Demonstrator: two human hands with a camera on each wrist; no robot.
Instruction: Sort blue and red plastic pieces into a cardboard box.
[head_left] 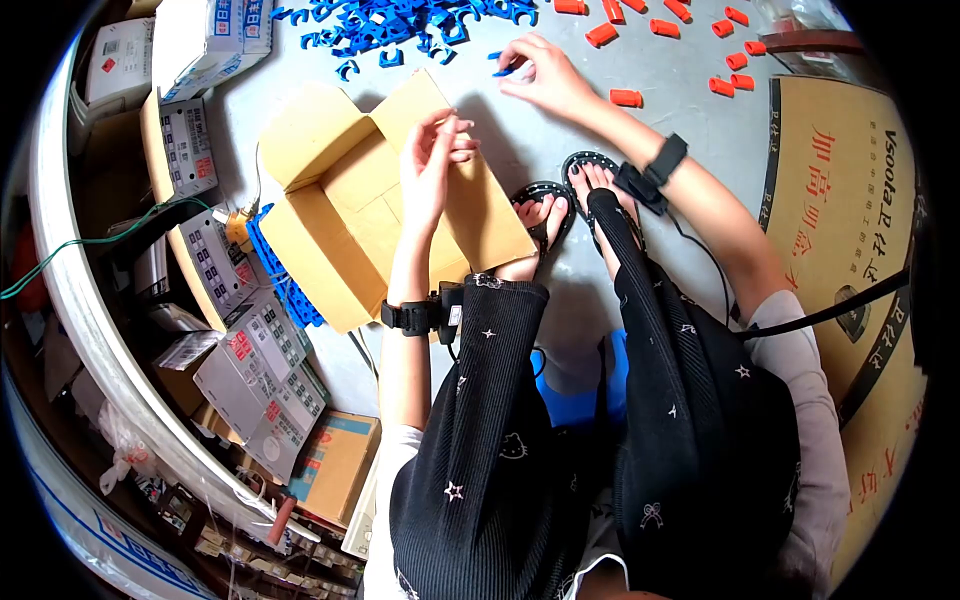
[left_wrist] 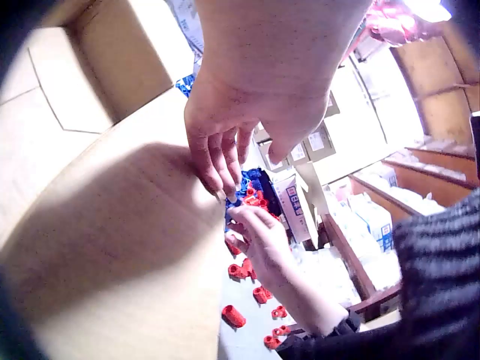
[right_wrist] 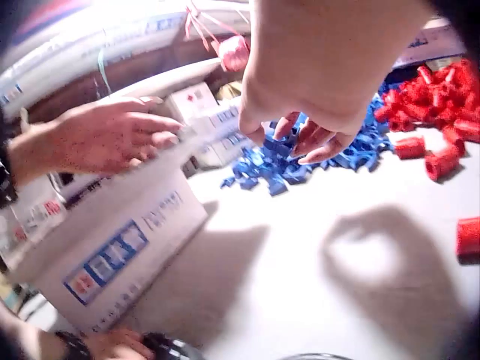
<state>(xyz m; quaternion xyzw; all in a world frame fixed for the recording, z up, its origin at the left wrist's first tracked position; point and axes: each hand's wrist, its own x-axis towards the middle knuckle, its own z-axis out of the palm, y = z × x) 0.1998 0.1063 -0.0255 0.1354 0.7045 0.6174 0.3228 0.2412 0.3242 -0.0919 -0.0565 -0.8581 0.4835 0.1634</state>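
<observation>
My right hand [head_left: 548, 80] pinches a small blue plastic clip [head_left: 503, 71] between thumb and fingers, above the floor. To its left, an open cardboard box [head_left: 490, 212] stands with its flaps spread. My left hand [head_left: 430, 165] is at the box's near flap, its fingers loosely bent over the flap's edge in the left wrist view. A heap of blue clips [head_left: 385, 22] lies on the floor beyond the box. Red plastic tubes [head_left: 665, 28] are scattered to the right of the heap. In the right wrist view, the right hand's fingers largely hide what they hold.
Shelving with printed cartons [head_left: 205, 250] lines the left side. A large brown carton [head_left: 835, 200] stands at the right. My sandalled feet [head_left: 545, 215] are on the floor just beside the box. Another blue pile [head_left: 280, 270] lies between box and shelf.
</observation>
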